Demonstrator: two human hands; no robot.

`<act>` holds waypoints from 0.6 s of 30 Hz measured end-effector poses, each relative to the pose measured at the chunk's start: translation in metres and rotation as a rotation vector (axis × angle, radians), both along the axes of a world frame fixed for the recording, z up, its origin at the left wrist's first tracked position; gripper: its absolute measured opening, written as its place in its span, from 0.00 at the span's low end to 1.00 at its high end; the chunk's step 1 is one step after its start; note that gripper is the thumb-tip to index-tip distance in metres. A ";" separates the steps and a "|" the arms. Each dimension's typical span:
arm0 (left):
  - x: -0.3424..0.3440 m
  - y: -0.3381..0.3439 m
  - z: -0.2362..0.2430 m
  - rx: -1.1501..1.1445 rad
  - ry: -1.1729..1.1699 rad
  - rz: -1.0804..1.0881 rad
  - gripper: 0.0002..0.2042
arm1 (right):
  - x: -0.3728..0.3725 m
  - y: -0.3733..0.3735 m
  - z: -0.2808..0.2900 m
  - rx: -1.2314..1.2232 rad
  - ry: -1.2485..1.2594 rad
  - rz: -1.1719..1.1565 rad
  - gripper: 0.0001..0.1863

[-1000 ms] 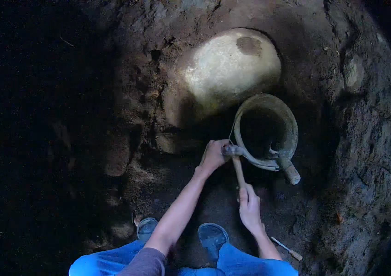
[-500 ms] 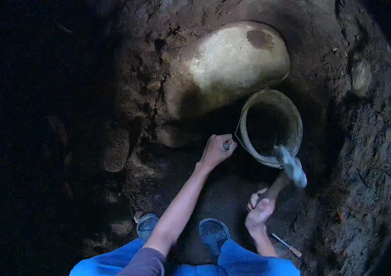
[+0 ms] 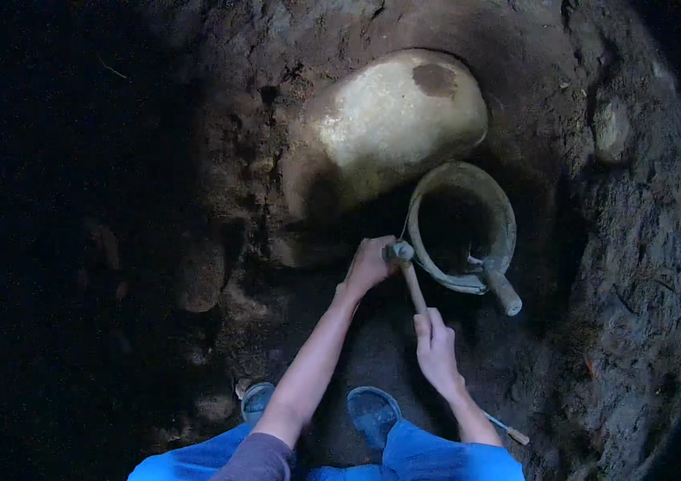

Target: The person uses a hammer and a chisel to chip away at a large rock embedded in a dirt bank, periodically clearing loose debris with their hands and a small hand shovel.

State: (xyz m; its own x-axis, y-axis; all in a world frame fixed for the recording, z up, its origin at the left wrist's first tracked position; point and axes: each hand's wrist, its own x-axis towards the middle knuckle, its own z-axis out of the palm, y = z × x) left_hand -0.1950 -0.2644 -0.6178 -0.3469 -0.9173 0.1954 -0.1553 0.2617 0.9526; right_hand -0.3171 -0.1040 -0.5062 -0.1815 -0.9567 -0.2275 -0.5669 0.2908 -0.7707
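Note:
My left hand [image 3: 368,264] is closed in a fist around an upright chisel, whose top is now covered by the hammer head. My right hand [image 3: 437,350] grips the wooden handle of a hammer [image 3: 415,289]. The hammer's head sits over the left fist, where the chisel's end is. Just right of the left hand stands a dirty bucket [image 3: 507,228] with a wire handle. A wooden-handled tool [image 3: 504,292] rests over the bucket's near rim, its other end inside. Where the chisel's tip meets the ground is hidden in shadow.
A large pale boulder [image 3: 404,108] lies beyond the bucket, set in dark soil. A rough earth wall [image 3: 637,264] rises at the right. Near my right forearm lies a thin tool [image 3: 518,436] with a wooden handle. My shoes [image 3: 374,413] stand close by; the left side is dark.
My right hand has swung the hammer left and forward from beside the bucket onto the chisel's end. The left hand stays in place. The view has shifted slightly.

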 end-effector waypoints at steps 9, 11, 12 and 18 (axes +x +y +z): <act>0.002 -0.008 -0.011 0.018 0.004 0.008 0.12 | 0.002 -0.009 0.008 0.009 -0.010 -0.045 0.14; 0.000 -0.009 -0.010 0.073 -0.011 0.023 0.13 | 0.001 -0.009 0.021 0.114 -0.144 -0.080 0.17; 0.000 -0.010 -0.009 0.071 -0.013 0.023 0.13 | 0.002 -0.006 0.025 -0.061 -0.126 -0.091 0.18; 0.008 -0.011 -0.007 -0.002 -0.095 0.041 0.13 | 0.012 0.004 -0.004 -0.031 0.042 -0.004 0.06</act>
